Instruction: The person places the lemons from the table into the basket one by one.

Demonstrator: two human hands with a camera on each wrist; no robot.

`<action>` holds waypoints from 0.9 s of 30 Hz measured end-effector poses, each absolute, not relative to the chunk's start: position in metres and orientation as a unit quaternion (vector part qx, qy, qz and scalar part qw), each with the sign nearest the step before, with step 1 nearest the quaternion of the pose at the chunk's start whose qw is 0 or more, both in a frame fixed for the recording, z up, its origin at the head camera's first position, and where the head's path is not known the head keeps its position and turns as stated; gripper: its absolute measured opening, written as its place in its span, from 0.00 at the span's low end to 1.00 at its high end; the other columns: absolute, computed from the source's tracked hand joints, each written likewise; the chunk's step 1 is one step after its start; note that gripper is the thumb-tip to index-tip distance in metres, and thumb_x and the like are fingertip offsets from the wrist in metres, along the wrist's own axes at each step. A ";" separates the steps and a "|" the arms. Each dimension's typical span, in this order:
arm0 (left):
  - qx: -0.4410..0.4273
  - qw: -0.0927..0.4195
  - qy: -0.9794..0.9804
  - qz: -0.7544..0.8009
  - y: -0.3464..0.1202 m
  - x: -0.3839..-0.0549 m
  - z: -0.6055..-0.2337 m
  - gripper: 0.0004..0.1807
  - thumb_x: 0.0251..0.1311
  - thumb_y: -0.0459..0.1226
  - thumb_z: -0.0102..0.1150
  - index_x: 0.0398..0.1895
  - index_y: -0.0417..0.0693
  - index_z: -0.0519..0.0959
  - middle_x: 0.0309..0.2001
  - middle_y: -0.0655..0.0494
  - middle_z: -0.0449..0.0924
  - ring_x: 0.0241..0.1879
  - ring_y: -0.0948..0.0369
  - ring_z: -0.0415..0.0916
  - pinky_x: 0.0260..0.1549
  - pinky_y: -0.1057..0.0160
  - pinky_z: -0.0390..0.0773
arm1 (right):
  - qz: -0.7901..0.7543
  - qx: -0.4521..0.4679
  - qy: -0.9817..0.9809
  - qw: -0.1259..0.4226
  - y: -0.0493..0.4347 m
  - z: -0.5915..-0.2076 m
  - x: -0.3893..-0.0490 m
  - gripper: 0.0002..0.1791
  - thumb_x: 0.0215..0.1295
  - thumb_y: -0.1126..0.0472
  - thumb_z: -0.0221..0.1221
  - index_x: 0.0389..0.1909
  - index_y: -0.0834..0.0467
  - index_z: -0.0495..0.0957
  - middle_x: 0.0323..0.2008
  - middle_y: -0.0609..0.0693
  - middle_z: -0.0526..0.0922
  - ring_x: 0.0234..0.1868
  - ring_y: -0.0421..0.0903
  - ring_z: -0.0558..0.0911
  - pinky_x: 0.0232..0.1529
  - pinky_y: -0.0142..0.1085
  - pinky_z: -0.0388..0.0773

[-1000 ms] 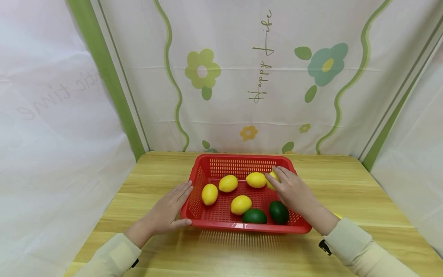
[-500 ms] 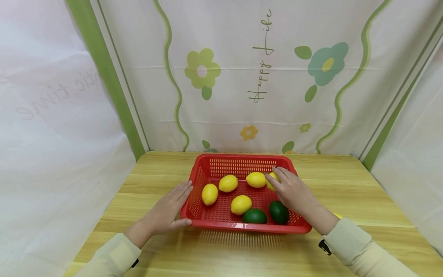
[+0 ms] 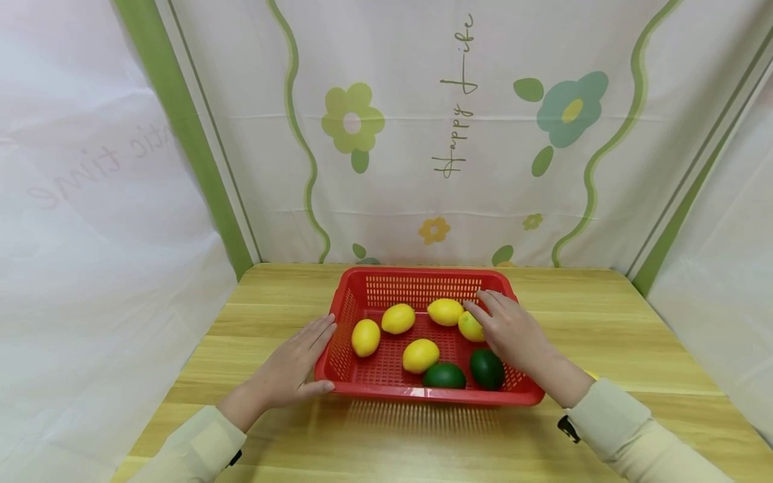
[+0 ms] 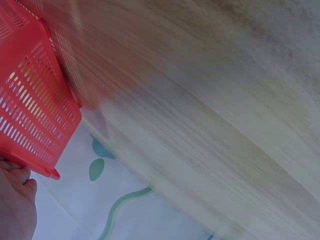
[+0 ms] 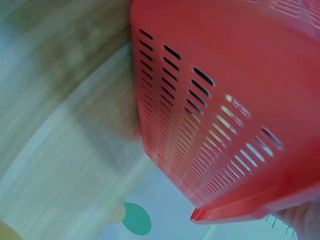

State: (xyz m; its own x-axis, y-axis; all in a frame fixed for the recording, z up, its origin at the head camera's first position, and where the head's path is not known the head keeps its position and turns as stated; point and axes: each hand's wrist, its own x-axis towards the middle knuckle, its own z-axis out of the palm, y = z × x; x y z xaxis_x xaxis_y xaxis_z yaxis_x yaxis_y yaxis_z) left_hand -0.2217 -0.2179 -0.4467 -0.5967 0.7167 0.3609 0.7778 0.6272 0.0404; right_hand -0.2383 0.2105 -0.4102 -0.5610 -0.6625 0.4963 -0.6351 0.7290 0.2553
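Note:
A red perforated plastic basket (image 3: 427, 396) sits on the wooden table. Lying in it are several yellow lemons, among them one lemon (image 3: 366, 338) at the left, one (image 3: 398, 318) at the back and one (image 3: 421, 356) in the middle. Two dark green avocado-like fruits (image 3: 444, 376) (image 3: 486, 369) lie at the front right. My left hand (image 3: 286, 372) rests with straight fingers along the left rim, thumb at the front corner. Over the right side, my right hand (image 3: 510, 331) has loosely bent fingers beside a lemon (image 3: 471, 326), partly hidden by the hand, which neighbours another lemon (image 3: 445, 312).
Partly hidden behind the right forearm, something yellow (image 3: 592, 374) lies on the table (image 3: 610, 322). A white curtain (image 3: 410, 221) with printed flowers hangs behind the table, and white sheets (image 3: 90, 268) close off both sides.
The lemon at my right fingertips has shifted slightly left and toward me, and more of it shows. My right fingers have loosened from it. The left hand has stayed in place.

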 end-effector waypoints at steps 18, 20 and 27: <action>-0.418 0.152 -0.890 -0.096 -0.218 -0.221 -0.446 0.50 0.63 0.64 0.47 0.72 0.32 0.56 0.74 0.40 0.53 0.72 0.47 0.51 0.67 0.50 0.57 | -0.002 0.366 -0.876 0.313 0.216 -0.406 -0.240 0.28 0.45 0.70 0.72 0.51 0.65 0.78 0.47 0.69 0.79 0.48 0.64 0.79 0.46 0.53 0.80; -0.419 0.154 -0.889 -0.098 -0.218 -0.222 -0.446 0.50 0.63 0.65 0.45 0.72 0.31 0.56 0.74 0.40 0.53 0.72 0.47 0.51 0.67 0.49 0.58 | 0.003 0.365 -0.877 0.313 0.217 -0.405 -0.240 0.28 0.45 0.70 0.72 0.51 0.66 0.78 0.47 0.69 0.79 0.48 0.64 0.79 0.45 0.53 0.80; -0.425 0.162 -0.885 -0.098 -0.218 -0.222 -0.447 0.50 0.64 0.65 0.44 0.72 0.31 0.57 0.73 0.39 0.53 0.72 0.46 0.52 0.69 0.53 0.54 | 0.004 0.359 -0.880 0.312 0.221 -0.400 -0.237 0.30 0.44 0.70 0.72 0.52 0.67 0.77 0.48 0.69 0.78 0.47 0.64 0.79 0.46 0.54 0.80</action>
